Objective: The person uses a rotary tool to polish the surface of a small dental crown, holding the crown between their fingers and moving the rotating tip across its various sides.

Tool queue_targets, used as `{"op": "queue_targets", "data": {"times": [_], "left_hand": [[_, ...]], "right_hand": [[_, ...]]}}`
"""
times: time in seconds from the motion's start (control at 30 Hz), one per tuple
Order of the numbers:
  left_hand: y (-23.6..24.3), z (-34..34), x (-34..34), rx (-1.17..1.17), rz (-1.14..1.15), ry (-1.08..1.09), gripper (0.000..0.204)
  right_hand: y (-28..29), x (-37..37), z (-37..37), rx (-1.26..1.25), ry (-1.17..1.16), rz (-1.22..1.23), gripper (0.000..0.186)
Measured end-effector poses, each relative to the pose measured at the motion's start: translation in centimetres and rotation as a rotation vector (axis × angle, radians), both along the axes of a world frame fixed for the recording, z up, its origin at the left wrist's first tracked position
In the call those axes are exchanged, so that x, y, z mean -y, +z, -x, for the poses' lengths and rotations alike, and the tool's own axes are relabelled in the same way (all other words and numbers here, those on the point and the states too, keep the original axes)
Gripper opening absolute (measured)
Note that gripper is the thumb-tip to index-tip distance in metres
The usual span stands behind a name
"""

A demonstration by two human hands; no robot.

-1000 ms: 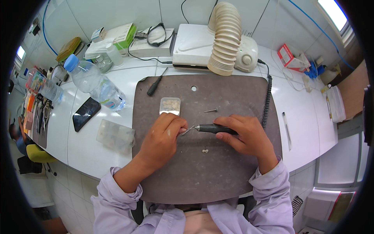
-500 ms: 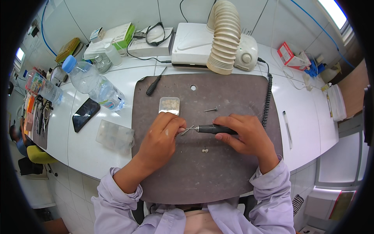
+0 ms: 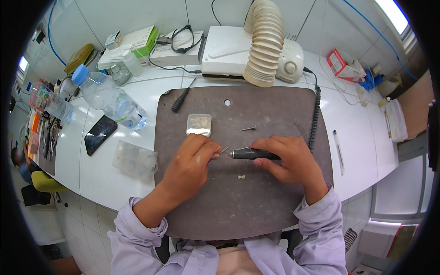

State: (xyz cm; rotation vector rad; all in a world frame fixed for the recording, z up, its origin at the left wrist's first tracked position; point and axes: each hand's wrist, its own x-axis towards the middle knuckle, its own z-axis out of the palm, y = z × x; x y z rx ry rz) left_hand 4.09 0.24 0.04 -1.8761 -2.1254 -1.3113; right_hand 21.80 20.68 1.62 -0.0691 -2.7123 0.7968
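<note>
The right hand [image 3: 293, 160] grips a dark handpiece [image 3: 252, 155] at mat centre, tip pointing to 9 o'clock. The left hand [image 3: 190, 162] pinches something too small to identify against that tip. A clear small box [image 3: 199, 124] sits at 12 o'clock of the left hand, on the brown mat [image 3: 238, 206]

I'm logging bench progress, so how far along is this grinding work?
Done, apparently: two small white pieces lie loose on the grey mat. In hand: the left hand pinches a hidden piece against the rotary handpiece held by the right hand. Left: a small clear box holds more.
</note>
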Motion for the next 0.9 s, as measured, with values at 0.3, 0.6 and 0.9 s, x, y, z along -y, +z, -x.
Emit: {"op": "queue_targets", "data": {"times": [0.3, 0.6, 0.9], "left_hand": [[0.6, -0.2, 0.3, 0.223, 0.025, 0.048, 0.012], [0.1, -0.1, 0.4, 0.255, -0.14, 0.043, 0.009], [0.7, 0.3, 0.7, 0.288, -0.008, 0.117, 0.02]], "right_hand": [[0.1, 0.0, 0.1, -0.062, 0.016, -0.106, 0.032], [-0.7, 0.1, -0.1, 0.028, 0.074, 0.211, 0.034], [-0.5, 0.4, 0.2, -0.096, 0.035, 0.153, 0.034]]}}
